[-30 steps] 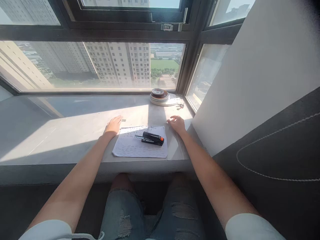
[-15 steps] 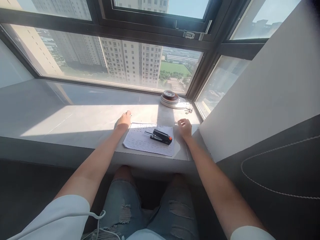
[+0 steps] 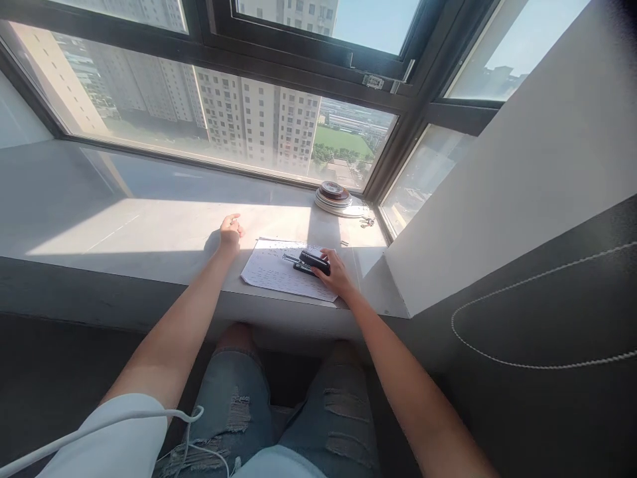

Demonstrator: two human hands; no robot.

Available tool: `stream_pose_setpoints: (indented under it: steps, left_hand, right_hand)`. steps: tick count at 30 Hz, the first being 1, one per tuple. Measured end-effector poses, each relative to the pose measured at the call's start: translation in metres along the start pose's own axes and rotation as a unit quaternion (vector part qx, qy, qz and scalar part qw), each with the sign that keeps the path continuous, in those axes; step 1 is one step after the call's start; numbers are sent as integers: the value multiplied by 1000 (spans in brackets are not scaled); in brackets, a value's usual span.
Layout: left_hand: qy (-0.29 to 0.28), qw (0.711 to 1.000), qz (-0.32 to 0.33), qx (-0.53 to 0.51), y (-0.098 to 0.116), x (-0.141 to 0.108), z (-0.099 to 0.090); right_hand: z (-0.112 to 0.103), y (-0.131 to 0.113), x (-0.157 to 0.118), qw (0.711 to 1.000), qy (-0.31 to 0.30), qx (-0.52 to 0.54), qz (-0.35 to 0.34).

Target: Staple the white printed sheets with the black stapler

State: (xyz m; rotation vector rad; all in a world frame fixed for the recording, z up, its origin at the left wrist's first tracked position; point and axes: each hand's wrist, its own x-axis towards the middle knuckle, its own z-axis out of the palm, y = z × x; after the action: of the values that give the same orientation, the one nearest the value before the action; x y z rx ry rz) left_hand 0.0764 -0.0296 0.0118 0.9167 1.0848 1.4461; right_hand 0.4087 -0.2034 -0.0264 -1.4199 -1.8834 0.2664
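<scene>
A black stapler [image 3: 303, 261] lies on a stack of handwritten paper sheets [image 3: 271, 273], with a metal part sticking out at its left end. My right hand [image 3: 338, 275] is closed around the stapler's right end. My left hand [image 3: 231, 232] hovers at the sill left of the sheets, its fingers curled in; whatever may be between them is too small to name. A small thin metallic piece [image 3: 344, 243] rests on the sill beyond the right hand.
A stack of round plates or lids [image 3: 338, 199] sits in the window corner, with a small bunch of keys [image 3: 367, 222] beside it. Dark window frames [image 3: 298, 73] rise behind the sill [image 3: 164, 226]. A slanted wall [image 3: 488, 172] borders the right side, where a beaded cord [image 3: 478, 345] hangs.
My right hand has moved left and taken hold of the stapler, leaving the small metallic piece on the sill. My left hand has drawn left, away from the sheets. The view has shifted slightly.
</scene>
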Motion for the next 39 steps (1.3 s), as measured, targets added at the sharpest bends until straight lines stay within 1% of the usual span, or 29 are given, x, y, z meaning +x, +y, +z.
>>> stream_pose_setpoints:
  steps: [2, 3, 4, 7, 8, 10, 11, 12, 14, 16, 17, 19, 24, 28, 33, 36, 39]
  left_hand:
    - [31, 996, -33, -73, 5, -4, -1]
    - [27, 995, -40, -89, 6, -7, 0]
    - [12, 995, -44, -92, 8, -11, 1]
    - [-45, 997, -20, -63, 10, -29, 7]
    - [-63, 997, -3, -36, 10, -36, 10]
    - [-102, 992, 53, 57, 8, -53, 18]
    - [-125, 981, 90, 116, 7, -61, 23]
    - [-151, 964, 131, 174, 6, -68, 27]
    - [-207, 922, 197, 262, 1, -80, 36]
    - [-257, 884, 236, 311, -5, -86, 42]
    - [-277, 871, 244, 325, -8, -87, 43]
    - [-303, 858, 241, 338, -16, -87, 44]
    - [-314, 854, 207, 360, -26, -86, 41]
    - [-334, 835, 215, 381, -23, -87, 47]
    - [-395, 803, 228, 384, -18, -82, 58]
    - [-405, 807, 212, 373, -20, -81, 61]
    - [-398, 817, 196, 369, -21, -81, 61]
  right_hand:
    - [0, -1, -1, 1000, 0, 3, -6]
    - [-1, -1, -1, 1000, 2, 5, -8]
    - [-1, -2, -1, 1000, 5, 7, -8]
    - [-1, -4, -2, 1000, 8, 8, -6]
    - [-1, -4, -2, 1000, 7, 7, -5]
    - [-1, -3, -2, 1000, 5, 6, -4]
    - [-1, -3, -2, 1000, 3, 6, -3]
    - [-1, -2, -2, 1000, 1, 7, -3]
    - [-1, -1, -1, 1000, 0, 9, -2]
    - [-1, -2, -2, 1000, 1, 11, 0]
    - [-2, -2, -2, 1000, 2, 12, 1]
    - [-2, -4, -2, 1000, 3, 16, 3]
    - [-3, -6, -3, 999, -1, 29, 18]
    - [-4, -5, -3, 999, -4, 35, 19]
    - [-6, -8, -3, 999, -9, 37, 9]
    - [-7, -10, -3, 999, -7, 40, 8]
    - [-6, -9, -2, 999, -7, 41, 15]
